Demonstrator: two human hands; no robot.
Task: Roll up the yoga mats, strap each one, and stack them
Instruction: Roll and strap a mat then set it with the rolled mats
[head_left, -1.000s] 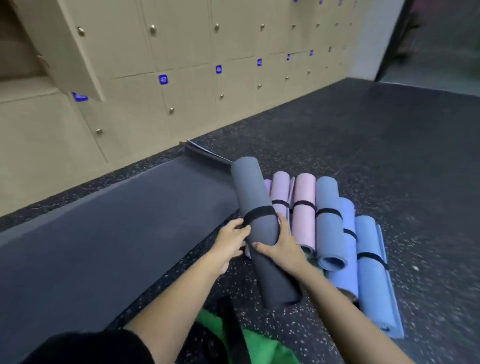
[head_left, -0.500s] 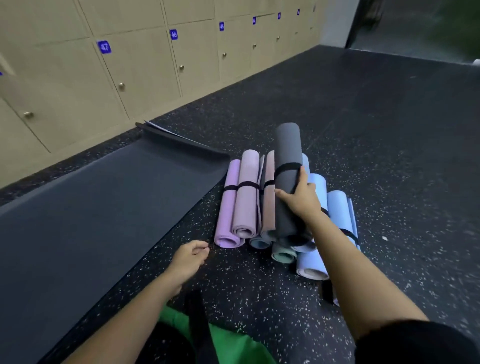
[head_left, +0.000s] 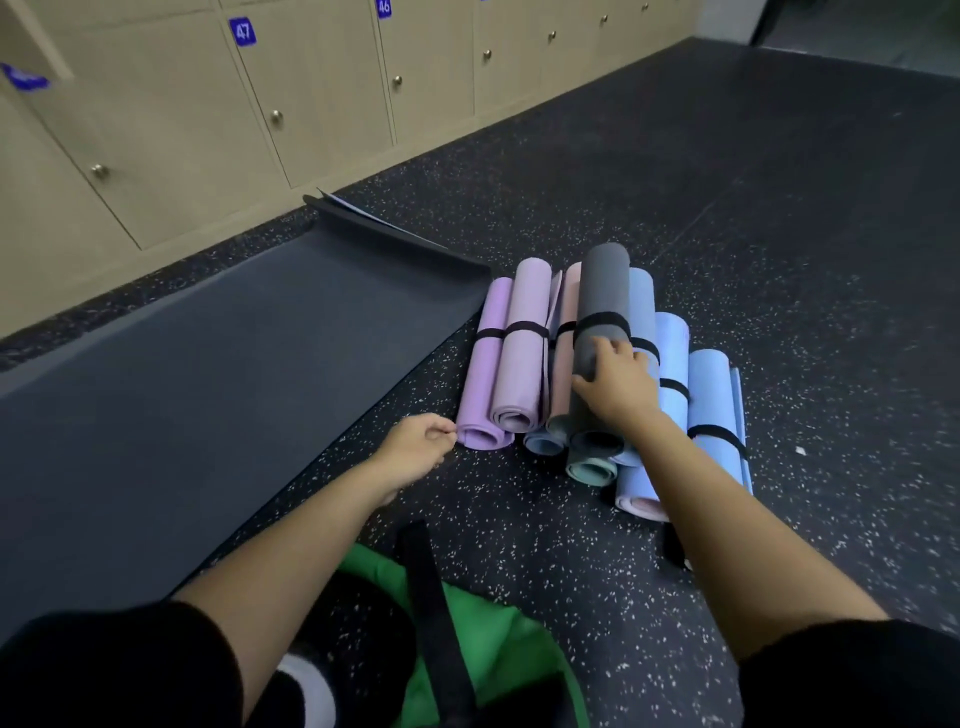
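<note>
In the middle of the frame, a little right of centre, a pile of rolled yoga mats lies on the dark speckled floor (head_left: 701, 171), each roll bound by a black band. On top of the pile rests the grey roll (head_left: 602, 286), its length running away from the viewer and its band (head_left: 602, 321) across the middle. The right hand (head_left: 615, 387) grips this roll just below the band, fingers curved over the top and thumb on the left side. Left of it lie a pink roll (head_left: 563, 374), a mauve roll (head_left: 527, 338) and, lowest and furthest left, a purple roll (head_left: 485, 364). To the right lie pale blue rolls (head_left: 714, 400), and a teal roll's (head_left: 589, 470) end shows beneath the grey one. The left hand (head_left: 418, 449) is low over the floor with its fingers loosely curled and holding nothing, its fingertips just beside the near end of the purple roll. A dark flat mat (head_left: 208, 374) stretches unrolled across the left of the frame, its far edge curled up near the lockers (head_left: 322, 83) along the upper left. At the bottom centre is a green cloth (head_left: 509, 644) with a black strap (head_left: 431, 597) lying over it.
</note>
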